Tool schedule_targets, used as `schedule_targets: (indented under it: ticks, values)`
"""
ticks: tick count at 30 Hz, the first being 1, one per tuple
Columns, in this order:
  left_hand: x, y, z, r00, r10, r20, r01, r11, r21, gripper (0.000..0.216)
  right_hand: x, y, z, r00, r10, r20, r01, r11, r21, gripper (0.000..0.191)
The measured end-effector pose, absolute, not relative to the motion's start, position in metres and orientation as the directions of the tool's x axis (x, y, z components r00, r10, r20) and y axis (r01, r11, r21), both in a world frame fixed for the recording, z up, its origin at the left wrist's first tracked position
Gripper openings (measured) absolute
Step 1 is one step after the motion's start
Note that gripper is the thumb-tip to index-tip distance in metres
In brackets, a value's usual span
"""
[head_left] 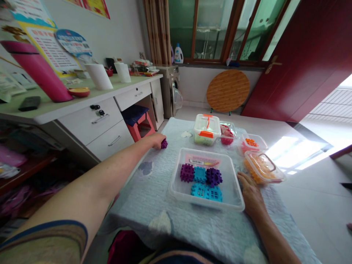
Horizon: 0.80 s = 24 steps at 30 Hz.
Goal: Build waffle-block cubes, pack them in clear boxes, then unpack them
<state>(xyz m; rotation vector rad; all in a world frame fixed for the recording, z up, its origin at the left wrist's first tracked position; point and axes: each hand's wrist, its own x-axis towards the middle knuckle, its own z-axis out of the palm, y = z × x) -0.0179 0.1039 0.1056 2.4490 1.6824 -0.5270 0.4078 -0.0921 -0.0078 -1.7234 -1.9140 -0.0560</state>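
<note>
My left hand (158,140) is closed on a purple toy building block (164,143) at the table's left edge. My right hand (249,192) rests beside the right wall of a clear plastic box (178,196), its fingers stretched out along the wall. Inside the box, a magenta-purple block (187,173), a blue block (200,175) and a dark purple block (214,177) sit in a row. Nearer to me in the box lie joined light-blue blocks (206,192). A pink label (202,160) shows at the box's far side.
Beyond the box stand a lidded container with orange clips (208,129), a tub of red pieces (227,133), a tub with orange pieces (251,142) and a lidded orange-filled box (262,168). A desk (104,110) and a stool (139,119) stand left.
</note>
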Motion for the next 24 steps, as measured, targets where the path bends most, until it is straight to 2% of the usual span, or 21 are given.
schedule_targets:
  ticks: [9,16,20,24]
  values:
    - [-0.011,0.119,0.099,0.276,0.879,-0.389,0.926,-0.351,-0.137,0.047,0.406,-0.093,-0.003,-0.035,0.907,0.42,0.937,0.175,-0.301,0.038]
    - [-0.012,0.105,0.101,0.293,0.887,-0.356,0.929,-0.353,-0.114,0.042,0.404,-0.094,0.0,-0.032,0.91,0.414,0.945,0.163,-0.283,0.037]
    - [-0.013,0.087,0.121,0.391,0.868,-0.305,0.901,-0.429,-0.067,0.034,0.404,-0.094,0.0,-0.031,0.908,0.417,0.946,0.162,-0.282,0.037]
    - [-0.006,0.064,0.169,0.515,0.831,-0.209,0.846,-0.532,-0.027,0.033,0.404,-0.093,0.001,-0.032,0.909,0.416,0.94,0.169,-0.296,0.037]
